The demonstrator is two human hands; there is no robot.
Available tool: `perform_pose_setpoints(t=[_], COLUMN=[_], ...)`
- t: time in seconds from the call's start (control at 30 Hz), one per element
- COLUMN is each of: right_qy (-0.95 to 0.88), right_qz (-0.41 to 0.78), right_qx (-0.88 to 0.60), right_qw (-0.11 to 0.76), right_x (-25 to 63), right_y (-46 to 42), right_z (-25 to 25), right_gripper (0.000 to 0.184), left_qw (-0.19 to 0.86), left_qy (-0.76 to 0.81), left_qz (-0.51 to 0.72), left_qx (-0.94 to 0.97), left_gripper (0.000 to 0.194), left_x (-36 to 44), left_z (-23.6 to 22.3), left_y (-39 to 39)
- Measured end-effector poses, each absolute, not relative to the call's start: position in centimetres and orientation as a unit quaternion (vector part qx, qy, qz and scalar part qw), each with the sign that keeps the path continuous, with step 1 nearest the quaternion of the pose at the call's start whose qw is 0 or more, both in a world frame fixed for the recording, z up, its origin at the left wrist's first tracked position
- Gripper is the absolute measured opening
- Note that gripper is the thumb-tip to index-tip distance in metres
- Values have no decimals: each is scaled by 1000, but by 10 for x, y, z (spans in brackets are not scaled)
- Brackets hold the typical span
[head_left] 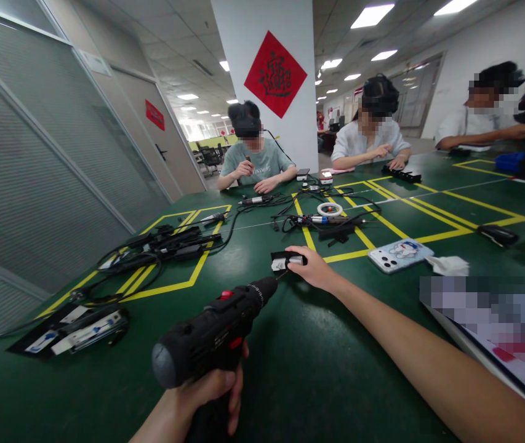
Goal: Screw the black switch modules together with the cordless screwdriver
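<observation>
My left hand (213, 394) is wrapped round the grip of a black cordless drill (211, 332) with red switches, its chuck aimed forward and to the right. A thin bit (282, 276) sticks out of the chuck, its tip close to a small black and silver part (285, 261) with a white label. Whether the bit touches that part I cannot tell. My right hand (307, 266) pinches the part from its right side, just over the green table (262, 381).
Bundled black cables and tools (170, 243) lie at the left, near a black pouch (72, 329). A phone (400, 254), crumpled tissue (449, 266) and black mouse-like object (497, 235) lie right. Beyond are a tape roll (330, 210) and an electric screwdriver (322, 219). Several people sit around the table.
</observation>
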State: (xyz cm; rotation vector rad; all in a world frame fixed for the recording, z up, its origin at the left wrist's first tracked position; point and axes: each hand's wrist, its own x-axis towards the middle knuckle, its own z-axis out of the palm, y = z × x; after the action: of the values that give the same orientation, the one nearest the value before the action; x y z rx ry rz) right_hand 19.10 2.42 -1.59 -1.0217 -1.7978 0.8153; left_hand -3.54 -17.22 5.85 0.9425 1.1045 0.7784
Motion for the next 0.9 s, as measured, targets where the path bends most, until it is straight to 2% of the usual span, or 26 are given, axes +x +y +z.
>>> perform_pose_setpoints(t=[0.9], right_qy=[-724], right_qz=[327], right_qx=[-413], right_qw=[445], right_x=[192], right_y=[25], right_z=[-18], right_gripper=[42], left_qw=[677], left_qy=[497], left_qz=[347], left_qx=[418], left_gripper=[31], left_x=[-36], left_z=[58], left_y=[-172])
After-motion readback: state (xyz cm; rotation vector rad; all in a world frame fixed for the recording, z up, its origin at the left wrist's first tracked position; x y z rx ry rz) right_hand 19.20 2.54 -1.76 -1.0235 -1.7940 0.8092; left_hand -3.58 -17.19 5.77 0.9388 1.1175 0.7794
